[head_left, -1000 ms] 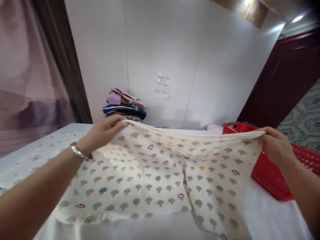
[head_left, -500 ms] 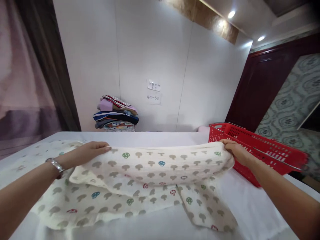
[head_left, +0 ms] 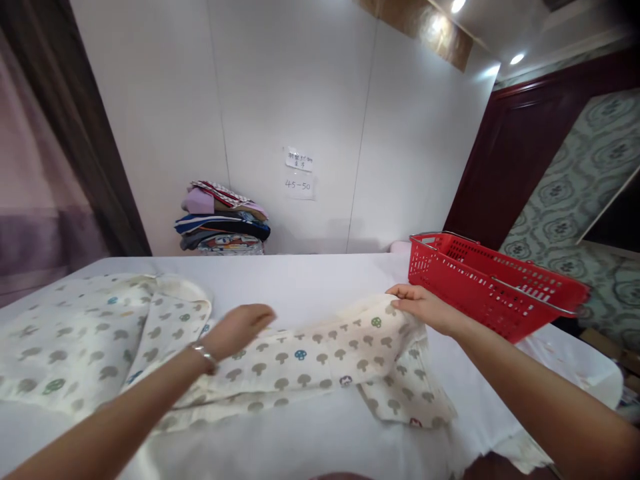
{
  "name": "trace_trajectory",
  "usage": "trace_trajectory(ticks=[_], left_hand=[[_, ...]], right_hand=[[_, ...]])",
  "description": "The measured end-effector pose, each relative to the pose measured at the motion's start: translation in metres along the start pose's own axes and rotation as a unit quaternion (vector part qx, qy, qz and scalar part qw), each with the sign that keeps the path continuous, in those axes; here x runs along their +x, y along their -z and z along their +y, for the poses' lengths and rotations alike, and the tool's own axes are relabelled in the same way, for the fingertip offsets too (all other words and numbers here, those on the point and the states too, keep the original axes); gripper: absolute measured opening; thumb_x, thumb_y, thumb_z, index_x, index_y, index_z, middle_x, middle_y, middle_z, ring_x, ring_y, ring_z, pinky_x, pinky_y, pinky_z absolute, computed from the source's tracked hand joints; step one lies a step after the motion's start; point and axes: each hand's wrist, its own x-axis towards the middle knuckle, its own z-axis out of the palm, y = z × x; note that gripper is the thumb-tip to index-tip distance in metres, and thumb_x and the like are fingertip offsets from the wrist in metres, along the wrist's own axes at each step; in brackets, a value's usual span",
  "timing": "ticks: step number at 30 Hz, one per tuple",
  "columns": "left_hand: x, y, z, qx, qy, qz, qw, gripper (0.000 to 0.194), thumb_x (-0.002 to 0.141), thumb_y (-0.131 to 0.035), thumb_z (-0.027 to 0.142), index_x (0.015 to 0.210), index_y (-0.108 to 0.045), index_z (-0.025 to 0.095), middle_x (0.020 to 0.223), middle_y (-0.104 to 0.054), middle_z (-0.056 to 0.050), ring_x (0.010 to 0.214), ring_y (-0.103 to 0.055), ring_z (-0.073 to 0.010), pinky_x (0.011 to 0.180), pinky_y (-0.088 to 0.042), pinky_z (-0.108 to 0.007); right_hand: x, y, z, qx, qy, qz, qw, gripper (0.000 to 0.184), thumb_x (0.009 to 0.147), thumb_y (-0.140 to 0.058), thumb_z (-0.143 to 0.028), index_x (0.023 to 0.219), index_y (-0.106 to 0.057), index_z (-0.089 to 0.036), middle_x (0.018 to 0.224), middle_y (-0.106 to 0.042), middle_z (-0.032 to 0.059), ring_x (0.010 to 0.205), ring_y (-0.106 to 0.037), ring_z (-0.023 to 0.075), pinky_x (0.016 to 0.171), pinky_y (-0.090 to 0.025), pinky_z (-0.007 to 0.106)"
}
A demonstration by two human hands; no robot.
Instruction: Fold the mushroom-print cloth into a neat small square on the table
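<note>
A thin cream cloth (head_left: 320, 363) printed with grey, green, blue and red mushrooms lies across the white table (head_left: 300, 280). My right hand (head_left: 423, 307) pinches the upper right corner of its long strip and lifts it slightly. A flap of the same print hangs below that hand, towards the front. Over the middle-left of the strip is my left hand (head_left: 240, 330), with a silver bracelet (head_left: 204, 358) at the wrist. Its fingers point right, blurred by motion, and no fabric shows in them. Further left, the wider part of the cloth is spread in loose folds.
A red plastic basket (head_left: 450, 283) with metal handles stands on the right of the table. At the back left is a stack of folded clothes (head_left: 223, 223). Paper notes (head_left: 300, 173) are stuck on the white wall behind.
My left hand has let go of the cloth's left end and moved right. The raised strip has come down, and my right hand, still gripping its corner, has moved left. The view has shifted slightly.
</note>
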Motion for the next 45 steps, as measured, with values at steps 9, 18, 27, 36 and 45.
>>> trace_trajectory(ticks=[9,18,27,36,45], left_hand=[[0.025,-0.106,0.148,-0.234,-0.172,-0.007,0.957,0.012,0.074,-0.060,0.029,0.084,-0.058,0.022,0.084,-0.059,0.001,0.079,-0.054,-0.0137,0.070,-0.040,-0.024],[0.019,-0.108,0.149,-0.343,-0.119,0.009,0.932,0.018,0.074,-0.058,0.026,0.065,-0.045,0.018,0.070,-0.053,0.003,0.067,-0.048,-0.0111,0.065,-0.039,-0.024],[0.025,-0.102,0.146,-0.453,-0.090,-0.021,0.887,0.019,0.075,-0.056,0.023,0.066,-0.040,0.018,0.116,-0.055,-0.007,0.104,-0.051,-0.0180,0.084,-0.039,-0.030],[0.034,-0.111,0.139,-0.477,-0.041,-0.081,0.874,0.023,0.072,-0.057,0.032,0.060,-0.048,0.016,0.057,-0.044,0.004,0.055,-0.040,-0.0080,0.054,-0.033,-0.021],[0.030,-0.094,0.135,-0.422,-0.115,0.041,0.898,0.027,0.078,-0.054,0.029,0.058,-0.044,0.016,0.068,-0.048,0.001,0.063,-0.044,-0.0097,0.061,-0.036,-0.023]], right_hand=[[-0.019,-0.027,-0.018,0.044,0.008,-0.024,0.999,0.025,0.071,-0.065,-0.035,0.089,-0.060,-0.018,0.078,-0.059,-0.0008,0.066,-0.052,0.0105,0.058,-0.038,0.022],[-0.027,-0.012,0.009,0.159,-0.065,-0.049,0.984,0.030,0.070,-0.069,-0.036,0.092,-0.060,-0.017,0.076,-0.059,-0.0001,0.060,-0.052,0.0094,0.055,-0.038,0.022],[-0.032,-0.016,0.018,0.094,-0.008,-0.047,0.994,0.026,0.075,-0.063,-0.041,0.082,-0.061,-0.016,0.069,-0.054,-0.0015,0.061,-0.046,0.0086,0.057,-0.034,0.021],[-0.037,-0.026,0.016,0.066,0.031,-0.040,0.997,0.029,0.076,-0.061,-0.042,0.094,-0.058,-0.019,0.086,-0.059,0.0025,0.077,-0.052,0.0147,0.068,-0.041,0.026],[-0.039,-0.032,0.058,-0.009,0.043,0.053,0.998,0.025,0.081,-0.054,-0.043,0.088,-0.055,-0.019,0.075,-0.054,0.0001,0.069,-0.049,0.0132,0.062,-0.039,0.025]])
